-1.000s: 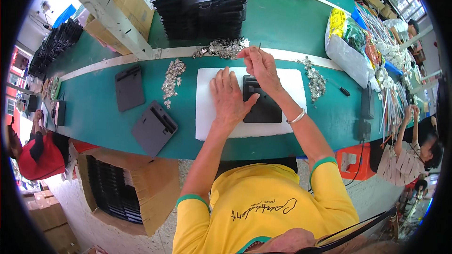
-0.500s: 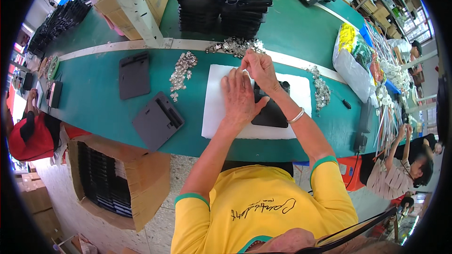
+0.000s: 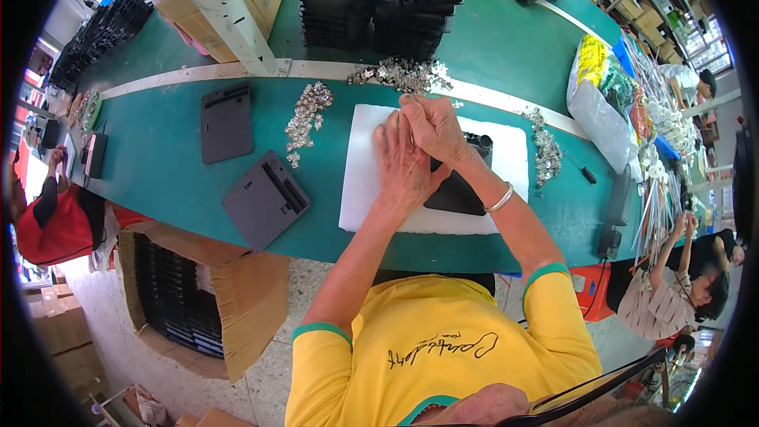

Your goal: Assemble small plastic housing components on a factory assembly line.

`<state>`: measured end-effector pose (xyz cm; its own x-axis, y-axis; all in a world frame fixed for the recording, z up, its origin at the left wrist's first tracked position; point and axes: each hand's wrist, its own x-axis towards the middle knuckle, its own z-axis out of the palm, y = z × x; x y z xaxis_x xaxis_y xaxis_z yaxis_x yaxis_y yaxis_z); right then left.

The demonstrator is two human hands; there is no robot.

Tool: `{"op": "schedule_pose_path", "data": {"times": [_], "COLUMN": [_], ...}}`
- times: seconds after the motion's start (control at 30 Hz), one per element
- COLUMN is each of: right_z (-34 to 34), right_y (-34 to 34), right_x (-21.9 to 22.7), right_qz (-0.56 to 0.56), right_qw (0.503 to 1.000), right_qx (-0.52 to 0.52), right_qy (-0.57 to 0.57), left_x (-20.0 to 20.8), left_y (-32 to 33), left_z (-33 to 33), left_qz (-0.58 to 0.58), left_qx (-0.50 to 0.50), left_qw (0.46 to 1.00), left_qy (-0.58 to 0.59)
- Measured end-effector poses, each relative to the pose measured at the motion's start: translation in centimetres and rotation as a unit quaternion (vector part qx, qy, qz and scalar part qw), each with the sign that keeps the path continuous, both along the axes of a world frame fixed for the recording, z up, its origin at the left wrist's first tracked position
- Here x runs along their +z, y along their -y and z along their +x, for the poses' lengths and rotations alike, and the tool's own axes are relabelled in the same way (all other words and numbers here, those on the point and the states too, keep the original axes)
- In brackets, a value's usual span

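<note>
A black plastic panel (image 3: 457, 194) lies on a white foam sheet (image 3: 360, 198) in front of me, partly hidden under my hands. My left hand (image 3: 403, 164) is closed about the panel's left side, thumb over its surface and fingers bent down. Just above the left fingertips, my right hand (image 3: 435, 128) is closed in a pinch. Whatever sits between its fingers is too small to make out. Beyond the sheet lies a heap of small metal clips (image 3: 403, 75). More metal pieces form a left pile (image 3: 304, 122) and a right pile (image 3: 547, 150).
Two dark grey panels (image 3: 266, 199) lie left on the green table (image 3: 332, 241). Stacked black trays (image 3: 371, 16) stand at the back. A short black tool (image 3: 589, 175) and a plastic bag (image 3: 593, 122) are at right. Below left, a cardboard box (image 3: 253, 308) holds black parts. Other people work on both sides.
My right hand has come slightly lower and to the left, closer over the left fingertips. The panel looks slightly more tilted.
</note>
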<state>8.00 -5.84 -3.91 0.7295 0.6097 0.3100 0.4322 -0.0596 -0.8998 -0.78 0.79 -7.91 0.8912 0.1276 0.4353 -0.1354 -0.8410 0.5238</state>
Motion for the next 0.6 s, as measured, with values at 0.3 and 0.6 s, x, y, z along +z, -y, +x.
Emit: {"op": "schedule_pose_path", "data": {"times": [0.3, 0.6], "right_z": [0.0, 2.6], "right_y": [0.3, 2.7], "right_x": [-0.8, 1.3], "right_qz": [0.012, 0.194], "right_qw": [1.0, 0.965], "right_qx": [0.016, -0.049], "right_qy": [0.022, -0.169], "left_x": [-0.1, 0.1], "left_y": [0.2, 0.3], "left_z": [-0.2, -0.1], "left_qz": [-0.003, 0.024], "left_qx": [-0.018, 0.014], "left_qw": [1.0, 1.0], "left_qy": [-0.02, -0.003]}}
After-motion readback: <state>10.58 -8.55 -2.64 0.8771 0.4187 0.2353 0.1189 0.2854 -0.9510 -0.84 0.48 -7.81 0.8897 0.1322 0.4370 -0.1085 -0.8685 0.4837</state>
